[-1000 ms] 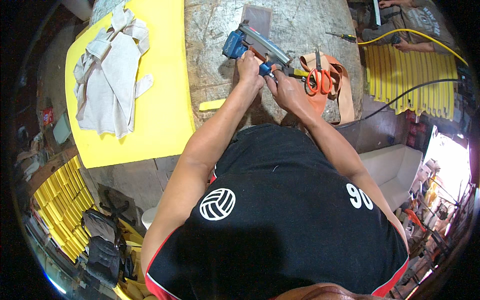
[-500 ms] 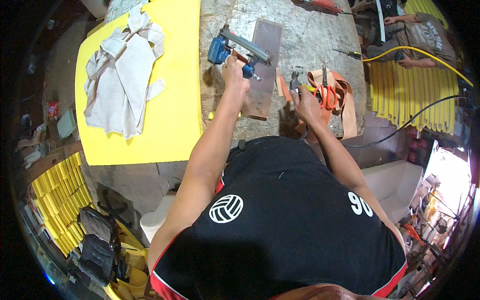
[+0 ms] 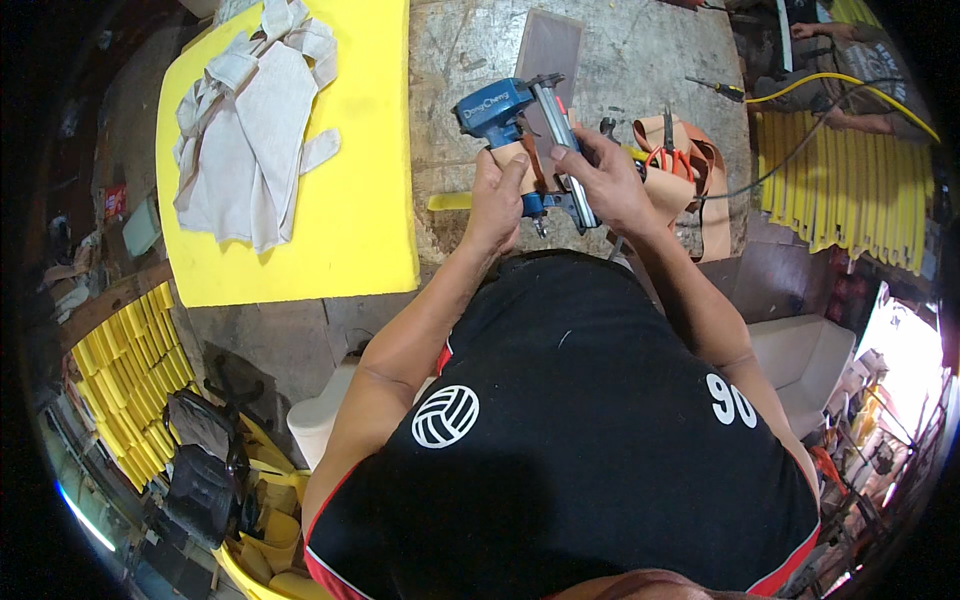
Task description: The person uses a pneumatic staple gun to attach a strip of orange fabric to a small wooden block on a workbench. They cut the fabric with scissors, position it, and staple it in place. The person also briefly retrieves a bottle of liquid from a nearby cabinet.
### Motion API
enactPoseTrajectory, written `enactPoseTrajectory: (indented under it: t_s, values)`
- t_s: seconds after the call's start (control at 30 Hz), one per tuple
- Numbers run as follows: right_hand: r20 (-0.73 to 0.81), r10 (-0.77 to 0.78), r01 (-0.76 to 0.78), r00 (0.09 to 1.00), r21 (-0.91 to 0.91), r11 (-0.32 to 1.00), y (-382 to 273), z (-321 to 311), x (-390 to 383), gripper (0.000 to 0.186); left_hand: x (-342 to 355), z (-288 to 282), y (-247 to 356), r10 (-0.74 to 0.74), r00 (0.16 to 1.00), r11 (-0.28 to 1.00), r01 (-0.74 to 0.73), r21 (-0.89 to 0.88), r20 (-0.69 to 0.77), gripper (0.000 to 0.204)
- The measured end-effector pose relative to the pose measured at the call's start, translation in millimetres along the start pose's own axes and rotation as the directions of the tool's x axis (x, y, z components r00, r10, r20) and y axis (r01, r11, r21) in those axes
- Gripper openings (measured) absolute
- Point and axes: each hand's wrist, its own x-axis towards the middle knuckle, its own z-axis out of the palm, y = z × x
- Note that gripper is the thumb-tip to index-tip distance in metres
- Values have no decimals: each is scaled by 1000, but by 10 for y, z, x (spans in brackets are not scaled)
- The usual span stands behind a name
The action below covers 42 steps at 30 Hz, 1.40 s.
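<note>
A blue pneumatic fastener gun (image 3: 492, 106) is held in both hands over the near part of a worn worktable (image 3: 462, 45).

Its tan-wrapped handle is enclosed by the closed left hand (image 3: 497, 198), while its long silver magazine (image 3: 566, 150) is grasped by the right hand (image 3: 613, 187), with the thumb laid along it; how firmly it is pressed cannot be told. The air fitting (image 3: 541, 228) is pointed toward the body. Behind the gun, a dark flat plate (image 3: 553, 42) is seen; to the right, orange-handled scissors (image 3: 684, 161) are set among tan strips (image 3: 715, 222). On the left, grey cloth (image 3: 258, 130) is spread over a yellow sheet (image 3: 375, 220).
</note>
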Motion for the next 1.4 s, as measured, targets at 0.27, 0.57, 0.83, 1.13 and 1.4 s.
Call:
enactPoseTrajectory:
  t_s: [0.27,0.57,0.83,1.13,1.4]
  values:
    - [-131,82,-53,988,209,976,81,170,-202,34,-59,12,-84,-116,993,989,116,89,3,22]
    - [-104,190,-135,976,395,909,186,60,-226,32,-65,69,30,-252,963,945,266,-189,95,26]
    - [-144,149,-95,978,330,939,248,123,-232,37,-51,66,-143,-69,998,997,69,35,4,20]
    - [-161,152,-113,975,227,967,350,128,-204,43,-57,87,-219,63,997,976,-51,212,-51,18]
    - [-189,-35,-19,981,-278,960,344,147,-212,40,-97,53,-207,115,989,897,-64,438,-91,24]
